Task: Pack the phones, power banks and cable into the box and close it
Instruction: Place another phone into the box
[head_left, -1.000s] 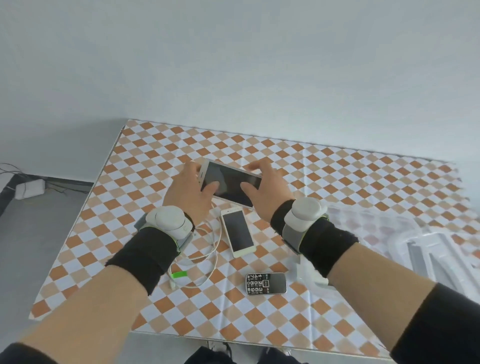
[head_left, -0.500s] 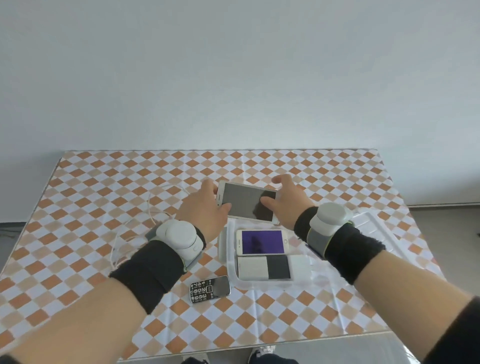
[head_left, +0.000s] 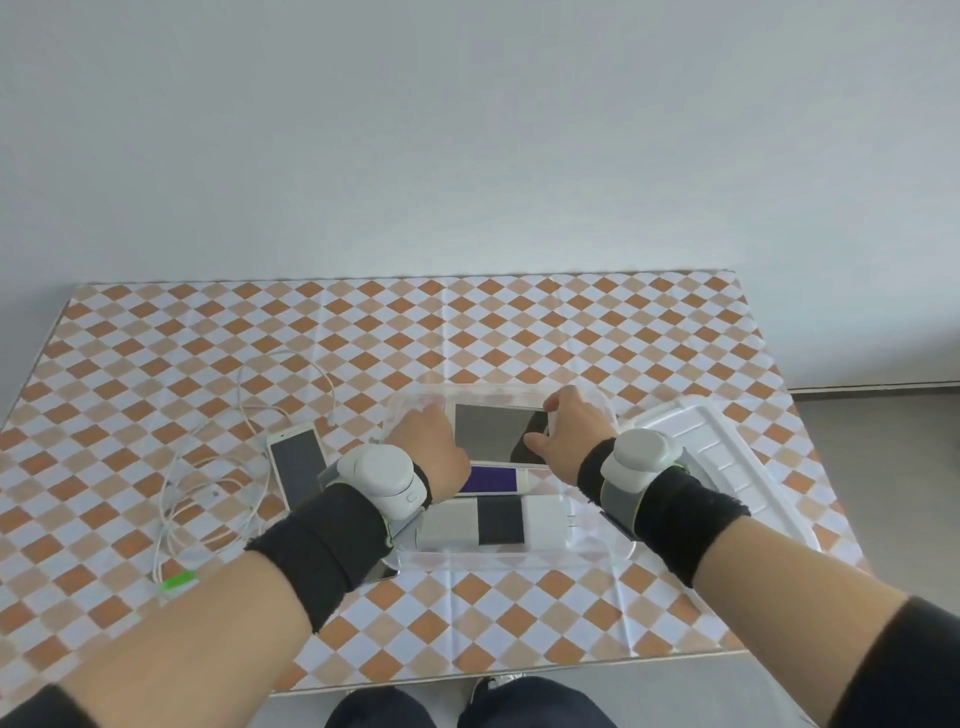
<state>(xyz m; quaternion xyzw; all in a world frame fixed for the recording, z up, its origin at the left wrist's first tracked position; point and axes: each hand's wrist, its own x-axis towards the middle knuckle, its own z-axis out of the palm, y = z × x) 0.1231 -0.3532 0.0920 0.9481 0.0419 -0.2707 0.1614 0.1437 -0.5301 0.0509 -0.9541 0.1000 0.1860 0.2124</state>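
Clear plastic forms the box (head_left: 597, 553), which sits on the checkered table (head_left: 519, 332) in front of the person. Over its far end both hands hold a white-framed phone (head_left: 493, 431) with a dark screen, lying crosswise and roughly level. The left hand (head_left: 431, 447) grips the phone's left short edge, fingers curled over the far side; its thumb is hidden from view. The right hand (head_left: 569, 434) grips the right short edge, with the thumb pressed on the near corner of the screen and the fingers wrapped over the far edge. The phone thus lies between the two hands, pinched at both ends, at or just above the box rim; whether it touches the box floor cannot be told.

Inside the box, nearer the person, lies a second phone (head_left: 493, 479) with a purple screen, and next to it a white power bank (head_left: 498, 525) with a dark band. Left of the box, another phone (head_left: 298, 462) lies on the table, partly covered by the left wrist. A white cable (head_left: 208, 467) sprawls in loose loops further left. The white lid (head_left: 727, 467) rests to the right of the box.
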